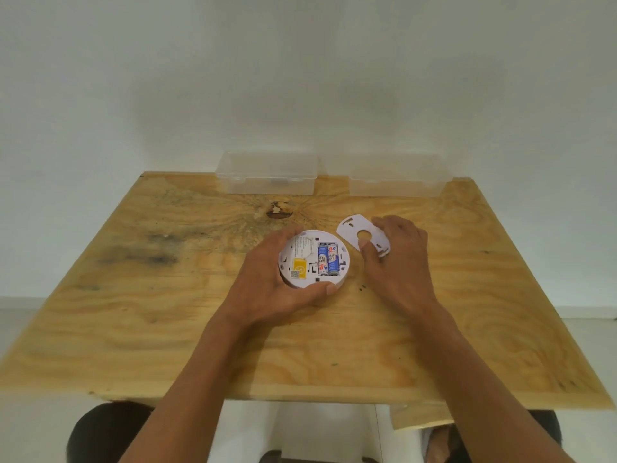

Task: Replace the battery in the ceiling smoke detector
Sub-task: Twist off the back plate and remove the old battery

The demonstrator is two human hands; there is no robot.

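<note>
Plywood bench [167, 329] carries everything; two clear boxes [267, 173] sit at its far edge. Your left hand [267, 289] cups the white smoke detector [314, 259], back side up, thumb and fingers curled round its rim. Your right hand [397, 259] pinches the detached mounting plate [354, 230] just beside it. Two batteries [328, 259] lie inside, lettered "ABC"

**White plastic, blue cells, yellow grain**

The smoke detector [314, 259] is white inside, with a yellow sticker [298, 268]. Its two batteries [328, 259] are blue and white with red lettering. The mounting plate [362, 237] is white. The plywood table [167, 312] shows yellow-brown grain with dark stains. Two storage boxes [267, 173] are clear.
</note>
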